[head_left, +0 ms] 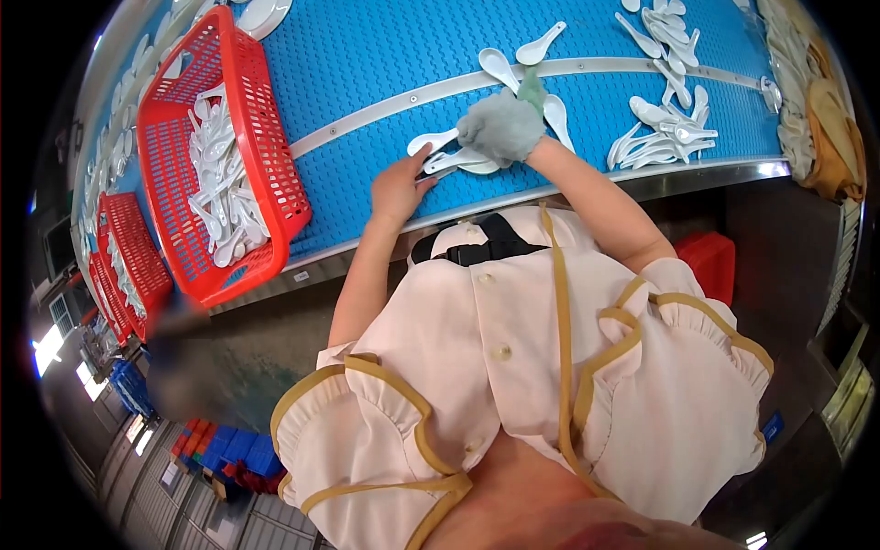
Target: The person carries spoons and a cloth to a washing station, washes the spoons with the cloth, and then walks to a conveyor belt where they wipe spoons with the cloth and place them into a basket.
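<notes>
White soup spoons (456,161) are bunched at the near edge of the blue belt. My bare left hand (396,191) is closed on spoons there, its thumb and fingers around their left ends. Pressed over the right part of the bunch is my right hand (502,126), in a thick grey glove, its fingers curled and mostly hidden. A piece of green cloth (532,89) sticks out at its far side. Another white spoon (431,142) points from the glove toward my left fingers. Beyond and right of the glove lie loose spoons (541,44), one (558,124) close beside my right wrist.
A tilted red basket (266,137) of white spoons stands on the left; more red baskets (137,252) are farther left. Piles of spoons (665,133) lie on the belt (385,55) at right. A metal strip (394,105) crosses it. Cloths (830,137) hang at the right end.
</notes>
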Demonstrator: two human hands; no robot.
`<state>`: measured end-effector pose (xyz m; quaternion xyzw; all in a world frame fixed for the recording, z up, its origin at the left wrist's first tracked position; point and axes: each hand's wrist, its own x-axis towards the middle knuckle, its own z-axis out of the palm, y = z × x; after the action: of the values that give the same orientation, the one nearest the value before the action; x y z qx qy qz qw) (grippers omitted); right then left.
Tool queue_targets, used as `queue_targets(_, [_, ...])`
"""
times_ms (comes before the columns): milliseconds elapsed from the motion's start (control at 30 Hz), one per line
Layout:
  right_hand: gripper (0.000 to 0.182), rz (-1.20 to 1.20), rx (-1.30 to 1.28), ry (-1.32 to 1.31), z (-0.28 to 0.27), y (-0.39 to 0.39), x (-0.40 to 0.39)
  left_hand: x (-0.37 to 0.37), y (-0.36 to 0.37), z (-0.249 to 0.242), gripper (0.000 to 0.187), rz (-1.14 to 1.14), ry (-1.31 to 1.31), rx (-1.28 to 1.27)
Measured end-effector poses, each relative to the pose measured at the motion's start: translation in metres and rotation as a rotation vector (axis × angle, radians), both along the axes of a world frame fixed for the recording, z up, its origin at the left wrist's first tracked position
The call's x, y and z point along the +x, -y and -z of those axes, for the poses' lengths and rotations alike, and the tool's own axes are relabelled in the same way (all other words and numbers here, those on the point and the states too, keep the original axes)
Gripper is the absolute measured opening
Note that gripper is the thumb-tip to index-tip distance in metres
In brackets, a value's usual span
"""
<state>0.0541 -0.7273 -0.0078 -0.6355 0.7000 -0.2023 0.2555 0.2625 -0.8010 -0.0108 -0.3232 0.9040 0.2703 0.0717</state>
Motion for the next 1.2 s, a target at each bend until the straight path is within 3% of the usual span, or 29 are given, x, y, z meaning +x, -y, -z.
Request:
queue_targets(133, [0.007,-0.028,-0.192,-0.25,-0.041,-0.015,-0.016,0.004,0.006,0.003,0.043,0.02,-0.049,-0.05])
queue_targets(167, [0.008,0.055,-0.24,-0.181,-0.048,-0.022,-0.028,0.006,0.008,0.006,0.038,0.043,-0.079,-0.103])
queue_targets(233, [0.009,0.189,-0.269,-0.507,-0.05,-0.036,-0.048,0.01,0.007,0.003,0.033,0.059,-0.101,-0.157])
queue_targets(333, [0.007,0.268,-0.071,-0.689,-0.048,-0.056,-0.069,0.011,0.007,-0.01,0.024,0.073,-0.106,-0.196])
queue_targets(367, [0.007,0.271,-0.072,-0.686,-0.039,-0.059,-0.072,0.013,0.007,-0.014,0.023,0.08,-0.138,-0.2])
queue_targets(433, [0.014,0.2,0.257,-0.63,-0.009,-0.065,-0.069,0.016,0.008,-0.026,0.021,0.091,-0.17,-0.203])
queue_targets(533, [0.021,0.215,0.247,-0.607,0.012,-0.066,-0.05,0.026,0.015,-0.062,0.024,0.059,-0.068,-0.224])
queue_targets(667, [0.015,0.157,0.27,-0.598,0.0,-0.062,-0.044,0.048,0.043,-0.117,0.024,-0.12,-0.466,-0.511])
queue_targets(767, [0.024,-0.019,0.184,-0.553,-0.014,-0.062,-0.054,0.085,0.081,-0.15,0.023,-0.443,-0.42,-0.743])
queue_targets(800, [0.033,0.079,0.211,-0.527,-0.02,-0.06,-0.055,0.095,0.095,-0.163,0.035,-0.579,-0.336,-0.697])
queue_targets(833, [0.042,0.176,0.239,-0.5,-0.027,-0.058,-0.056,0.103,0.107,-0.168,0.035,-0.586,-0.333,-0.7])
queue_targets(900, [0.04,0.184,0.214,-0.514,-0.041,-0.049,-0.054,0.108,0.128,-0.167,0.051,-0.64,-0.154,-1.014])
queue_targets(1000, [0.038,0.202,0.136,-0.587,-0.048,-0.037,-0.065,0.098,0.134,-0.139,0.065,-0.508,-0.248,-1.158])
queue_targets(1067, [0.037,0.193,0.083,-0.648,-0.041,-0.028,-0.082,0.059,0.105,-0.112,0.061,-0.607,-0.239,-0.829])
queue_targets(1100, [0.041,0.272,0.081,-0.653,-0.035,-0.023,-0.093,0.03,0.083,-0.113,0.059,-0.487,-0.404,-0.441])
queue_targets(1133, [0.045,0.35,0.079,-0.656,-0.031,-0.017,-0.1,0.013,0.073,-0.093,0.055,-0.242,-0.274,-0.51])
queue_targets(1167, [0.045,0.345,0.08,-0.657,-0.03,-0.01,-0.105,-0.009,0.054,-0.078,0.055,-0.164,-0.156,-0.432])
queue_targets(1200, [0.043,0.359,0.161,-0.684,-0.032,-0.004,-0.108,-0.031,0.04,-0.063,0.058,-0.022,-0.201,-0.41])
